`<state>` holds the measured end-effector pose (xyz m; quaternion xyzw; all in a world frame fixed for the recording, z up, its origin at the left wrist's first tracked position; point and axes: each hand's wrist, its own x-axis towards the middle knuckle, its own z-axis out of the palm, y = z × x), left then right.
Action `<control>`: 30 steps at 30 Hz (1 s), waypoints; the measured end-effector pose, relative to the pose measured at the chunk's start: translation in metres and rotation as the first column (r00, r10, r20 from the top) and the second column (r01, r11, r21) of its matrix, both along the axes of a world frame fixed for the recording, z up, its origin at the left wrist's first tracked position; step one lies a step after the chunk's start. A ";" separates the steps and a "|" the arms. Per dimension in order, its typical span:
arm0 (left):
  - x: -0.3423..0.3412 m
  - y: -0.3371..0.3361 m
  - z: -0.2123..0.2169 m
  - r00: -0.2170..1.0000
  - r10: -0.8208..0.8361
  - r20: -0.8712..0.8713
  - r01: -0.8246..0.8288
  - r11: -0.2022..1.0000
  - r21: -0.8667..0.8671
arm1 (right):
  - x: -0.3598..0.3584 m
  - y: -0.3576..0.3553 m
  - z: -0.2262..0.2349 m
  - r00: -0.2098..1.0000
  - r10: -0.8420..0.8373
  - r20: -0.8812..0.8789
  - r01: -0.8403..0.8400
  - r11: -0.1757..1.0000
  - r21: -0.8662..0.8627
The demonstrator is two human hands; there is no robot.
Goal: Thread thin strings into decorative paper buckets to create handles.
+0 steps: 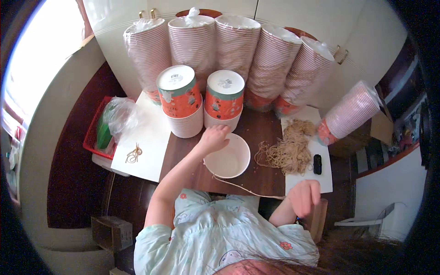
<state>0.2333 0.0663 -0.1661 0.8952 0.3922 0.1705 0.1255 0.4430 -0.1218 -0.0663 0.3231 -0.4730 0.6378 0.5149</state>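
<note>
A white paper bucket [234, 160] stands mouth up near the table's front edge. My left hand [214, 139] is closed at its far left rim, with fingertips partly hidden. From the bucket's near rim a tan string [243, 188] runs right to my right hand [304, 197], which is closed on it beyond the table's front edge. Just behind my left hand stands a stack of upside-down orange-and-white paper buckets [223, 105], with a similar stack [179, 101] to its left. A loose heap of tan strings [289, 149] lies to the right of the bucket.
Tall plastic-wrapped bucket stacks [192, 48] line the back. Another wrapped stack [350, 113] leans at the right. A black object [317, 164] lies beside the strings. On the left are a small string coil [133, 154] and a red basket [94, 133] with plastic bags.
</note>
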 end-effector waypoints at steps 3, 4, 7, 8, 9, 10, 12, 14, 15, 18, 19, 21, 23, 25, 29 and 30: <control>0.020 0.013 -0.006 0.996 -0.072 -0.046 0.068 0.995 -0.072 | -0.012 -0.005 -0.015 0.850 -0.471 0.235 0.526 0.749 -0.403; 0.022 0.015 -0.006 0.996 -0.079 -0.047 0.076 0.995 -0.069 | -0.011 0.000 -0.019 0.733 -0.512 0.448 0.676 0.620 -0.398; 0.022 0.015 -0.003 0.989 -0.049 -0.142 0.035 0.994 -0.106 | -0.024 0.017 -0.035 0.462 -0.459 0.759 0.876 0.369 -0.310; 0.019 0.009 0.000 0.994 -0.009 -0.105 -0.001 0.996 -0.092 | -0.026 0.020 -0.038 0.359 -0.459 0.813 0.914 0.349 -0.207; 0.015 0.003 0.001 0.997 0.034 -0.067 -0.039 0.996 -0.081 | -0.028 0.025 -0.046 0.305 -0.443 0.843 0.928 0.338 -0.158; 0.007 -0.004 -0.001 0.997 0.033 -0.069 -0.039 0.996 -0.082 | -0.032 0.028 -0.052 0.251 -0.423 0.871 0.936 0.335 -0.107; -0.008 -0.017 -0.009 0.978 0.114 0.174 -0.089 0.985 -0.147 | -0.042 0.036 -0.058 0.053 -0.343 0.938 0.962 0.270 0.045; -0.012 -0.044 -0.003 0.915 0.213 0.342 -0.135 0.962 -0.239 | -0.054 0.044 -0.065 -0.272 -0.413 0.869 0.931 0.114 0.346; -0.012 -0.056 -0.007 0.897 0.243 0.370 -0.153 0.954 -0.257 | -0.056 0.049 -0.073 -0.269 -0.409 0.872 0.936 0.104 0.338; -0.018 -0.087 -0.024 0.796 0.362 0.485 -0.172 0.904 -0.391 | -0.071 0.062 -0.097 -0.454 -0.508 0.732 0.833 0.049 0.551; -0.020 -0.093 -0.031 0.797 0.369 0.479 -0.177 0.900 -0.398 | -0.077 0.063 -0.102 -0.449 -0.504 0.738 0.835 0.057 0.547; -0.023 -0.103 -0.041 0.731 0.432 0.527 -0.201 0.876 -0.439 | -0.085 0.063 -0.110 -0.513 -0.424 0.747 0.804 0.068 0.590; -0.023 -0.112 -0.045 0.699 0.471 0.538 -0.206 0.853 -0.479 | -0.089 0.063 -0.123 -0.543 -0.417 0.729 0.781 0.068 0.621; -0.024 -0.117 -0.048 0.665 0.507 0.548 -0.206 0.830 -0.518 | -0.091 0.060 -0.129 -0.575 -0.410 0.708 0.755 0.067 0.652; -0.026 -0.120 -0.058 0.616 0.552 0.563 -0.198 0.799 -0.567 | -0.092 0.056 -0.132 -0.545 -0.348 0.763 0.781 0.122 0.613; -0.026 -0.121 -0.059 0.603 0.564 0.565 -0.195 0.790 -0.581 | -0.092 0.055 -0.132 -0.521 -0.320 0.791 0.799 0.143 0.584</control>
